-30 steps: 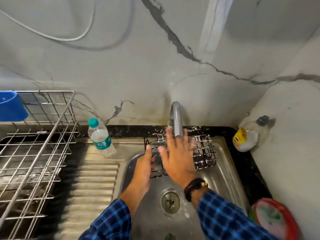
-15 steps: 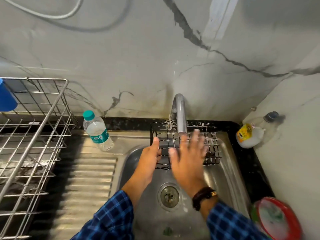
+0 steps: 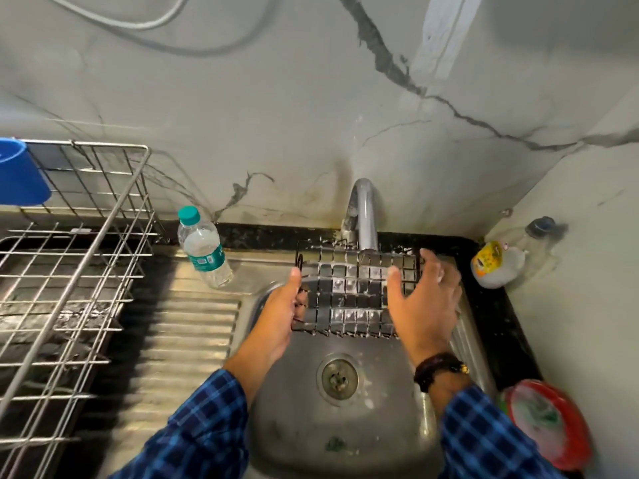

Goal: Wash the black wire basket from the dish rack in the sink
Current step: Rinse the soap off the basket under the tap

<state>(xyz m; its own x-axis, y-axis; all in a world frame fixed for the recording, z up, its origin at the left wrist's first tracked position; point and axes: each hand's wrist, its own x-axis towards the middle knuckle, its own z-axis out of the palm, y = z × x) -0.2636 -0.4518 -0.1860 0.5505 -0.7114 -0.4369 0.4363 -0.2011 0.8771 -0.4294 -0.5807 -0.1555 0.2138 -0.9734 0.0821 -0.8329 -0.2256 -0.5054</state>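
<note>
The black wire basket (image 3: 349,292) lies soapy at the back of the steel sink (image 3: 297,420), under the tap (image 3: 364,216). My left hand (image 3: 281,312) grips the basket's left edge, thumb on top and fingers curled under the wires. My right hand (image 3: 427,299) hovers over the basket's right end with its fingers spread and relaxed, holding nothing; whether it touches the wires is unclear. The basket's right end is hidden behind that hand.
A steel dish rack (image 3: 69,271) with a blue cup (image 3: 17,174) stands on the left by the ribbed drainboard (image 3: 179,337). A water bottle (image 3: 204,248) stands beside the sink. At right are a soap bottle (image 3: 498,264) and a red scrub pad tub (image 3: 546,423).
My right hand has slid from the middle of the basket to its right end and lifted. The left hand keeps its hold on the left edge.
</note>
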